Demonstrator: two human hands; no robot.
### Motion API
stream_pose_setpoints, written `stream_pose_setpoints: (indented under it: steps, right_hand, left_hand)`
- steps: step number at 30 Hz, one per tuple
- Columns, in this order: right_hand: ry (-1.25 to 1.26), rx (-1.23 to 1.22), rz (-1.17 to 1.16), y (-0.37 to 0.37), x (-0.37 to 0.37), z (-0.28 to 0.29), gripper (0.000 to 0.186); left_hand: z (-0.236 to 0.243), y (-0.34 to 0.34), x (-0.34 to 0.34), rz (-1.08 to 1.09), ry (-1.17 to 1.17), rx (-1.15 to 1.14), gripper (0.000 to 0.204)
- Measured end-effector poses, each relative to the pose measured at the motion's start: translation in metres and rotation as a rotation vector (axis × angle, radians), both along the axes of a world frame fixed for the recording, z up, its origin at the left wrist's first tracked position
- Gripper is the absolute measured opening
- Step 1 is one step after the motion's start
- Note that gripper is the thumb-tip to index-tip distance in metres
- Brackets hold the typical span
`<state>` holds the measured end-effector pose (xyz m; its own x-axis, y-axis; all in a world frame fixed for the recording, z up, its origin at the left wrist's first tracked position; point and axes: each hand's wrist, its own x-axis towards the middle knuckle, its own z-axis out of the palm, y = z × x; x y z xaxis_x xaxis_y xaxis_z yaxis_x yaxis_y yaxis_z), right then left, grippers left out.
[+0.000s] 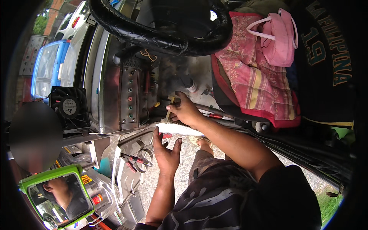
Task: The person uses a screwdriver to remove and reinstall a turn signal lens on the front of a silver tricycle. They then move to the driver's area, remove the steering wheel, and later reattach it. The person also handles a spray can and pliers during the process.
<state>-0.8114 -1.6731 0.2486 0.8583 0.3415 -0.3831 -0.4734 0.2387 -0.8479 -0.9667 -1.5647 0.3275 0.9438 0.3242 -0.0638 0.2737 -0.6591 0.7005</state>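
Observation:
My right hand (pixel 186 109) is closed on a tan, angular bracket-like piece (pixel 168 115), held at the doorway sill of a vehicle cab. The piece stands upright, its lower end close to a white strip (pixel 182 129) along the sill; whether they touch I cannot tell. Just below the strip's left end, my left hand (pixel 167 155) is raised with thumb and fingers apart and nothing in it. Its index fingertip is nearest the strip. Left of this hand, red-handled pliers (pixel 134 161) rest on the open door's metal frame (pixel 126 176).
A black steering wheel (pixel 168 40) arches overhead, above a panel of coloured buttons (pixel 130 96). A black fan (pixel 69 107) and green-framed mirror (pixel 57 195) are at left. On the right, a pink bag (pixel 278 40) lies on a patterned seat cover (pixel 253 73). A red-handled tool (pixel 216 116) lies near my right wrist.

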Motion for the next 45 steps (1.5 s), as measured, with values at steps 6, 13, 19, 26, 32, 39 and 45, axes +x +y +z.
stream_pose_setpoints:
  steps: [6,13,19,26,32,39,45]
  right_hand:
    - [-0.287,-0.247,-0.093,0.068,0.114,-0.048,0.056]
    - [-0.363,-0.488,-0.076,0.099,0.161,-0.066,0.036]
    - [-0.380,-0.357,-0.141,0.108,0.155,-0.075,0.039]
    - [-0.368,-0.446,-0.197,0.120,0.156,-0.083,0.038]
    - [-0.298,-0.471,-0.248,0.127,0.152,-0.071,0.042]
    - [0.009,-0.329,-0.301,0.132,0.129,-0.039,0.057]
    - [-0.159,-0.323,-0.203,0.110,0.074,-0.056,0.067]
  left_hand:
    - [-0.007,0.023,-0.015,-0.202,0.214,0.066,0.076]
    - [-0.032,0.052,-0.079,-0.216,0.492,0.093,0.065]
    - [-0.048,0.078,-0.114,-0.197,0.597,0.040,0.064]
    - [-0.054,0.087,-0.106,-0.243,0.534,0.053,0.062]
    - [-0.056,0.094,-0.106,-0.233,0.544,0.016,0.062]
    - [-0.061,0.090,-0.100,-0.376,0.675,0.072,0.060]
    - [-0.046,0.092,-0.078,-0.341,0.560,0.069,0.060]
